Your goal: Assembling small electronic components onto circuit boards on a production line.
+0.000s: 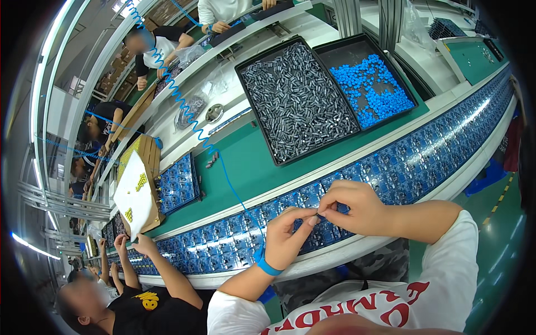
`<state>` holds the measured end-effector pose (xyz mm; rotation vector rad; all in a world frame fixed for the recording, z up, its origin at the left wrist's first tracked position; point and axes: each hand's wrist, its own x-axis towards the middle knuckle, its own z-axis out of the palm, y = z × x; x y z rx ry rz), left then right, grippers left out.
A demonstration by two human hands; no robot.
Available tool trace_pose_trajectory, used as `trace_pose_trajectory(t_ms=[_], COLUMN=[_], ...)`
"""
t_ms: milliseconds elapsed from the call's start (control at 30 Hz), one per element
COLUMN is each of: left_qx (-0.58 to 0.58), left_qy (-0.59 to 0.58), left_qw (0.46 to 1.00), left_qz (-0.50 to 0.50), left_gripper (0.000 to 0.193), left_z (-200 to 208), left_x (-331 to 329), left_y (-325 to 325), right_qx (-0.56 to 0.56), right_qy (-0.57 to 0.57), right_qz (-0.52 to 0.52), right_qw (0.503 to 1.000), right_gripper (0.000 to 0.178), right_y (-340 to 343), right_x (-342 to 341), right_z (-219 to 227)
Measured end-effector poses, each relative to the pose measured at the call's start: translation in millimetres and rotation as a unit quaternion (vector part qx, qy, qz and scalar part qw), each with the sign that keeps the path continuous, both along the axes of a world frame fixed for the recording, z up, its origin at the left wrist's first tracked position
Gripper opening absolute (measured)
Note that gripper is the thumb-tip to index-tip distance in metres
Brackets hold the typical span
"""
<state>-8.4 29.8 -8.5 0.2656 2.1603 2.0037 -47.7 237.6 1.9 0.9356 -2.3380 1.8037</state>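
Observation:
My left hand (286, 239) and my right hand (357, 209) meet fingertip to fingertip above a long row of blue circuit boards (223, 244). Between their pinched thumbs and forefingers is a small dark component (318, 215), mostly covered by the fingers; its exact kind is too small to make out. A blue wrist strap (267, 264) circles my left wrist, with a blue cord (231, 187) that runs up into a coil. Beyond my hands lies a black tray (277, 161) full of dark cylindrical capacitors, next to another black tray (329, 47) with blue disc-shaped components.
A green mat (234, 162) covers the bench, with a few loose capacitors (212, 160) on it. Stacked blue boards (178, 181) and a box with white paper (134, 187) and yellow parts stand left. A co-worker (151, 301) sits at my left; several others work farther off.

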Motion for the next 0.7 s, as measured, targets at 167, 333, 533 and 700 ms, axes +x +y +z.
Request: trace_pose_trajectory(t_ms=[167, 333, 533, 700], left_qx=[0.015, 0.029, 0.032, 0.032], left_qy=[0.001, -0.009, -0.011, -0.020], left_qw=[1.000, 0.999, 0.999, 0.999], left_qz=[-0.012, -0.016, -0.016, -0.008], left_gripper=[0.021, 0.023, 0.023, 0.021], left_z=[-0.4, 0.3, -0.3, 2.0], left_x=[-0.2, 0.2, 0.2, -0.2], left_y=[-0.6, 0.0, 0.2, 1.3], right_qx=[-0.004, -0.004, 0.002, 0.001], right_qy=[0.002, -0.002, -0.002, -0.006], right_qz=[-0.004, -0.007, -0.005, -0.003], right_qw=[1.000, 1.000, 1.000, 1.000], right_gripper=[0.013, 0.010, 0.010, 0.010], right_y=[0.2, 0.2, 0.7, 1.3], right_x=[-0.5, -1.2, -1.8, -1.9], right_z=[-1.0, -0.7, -1.6, -1.2])
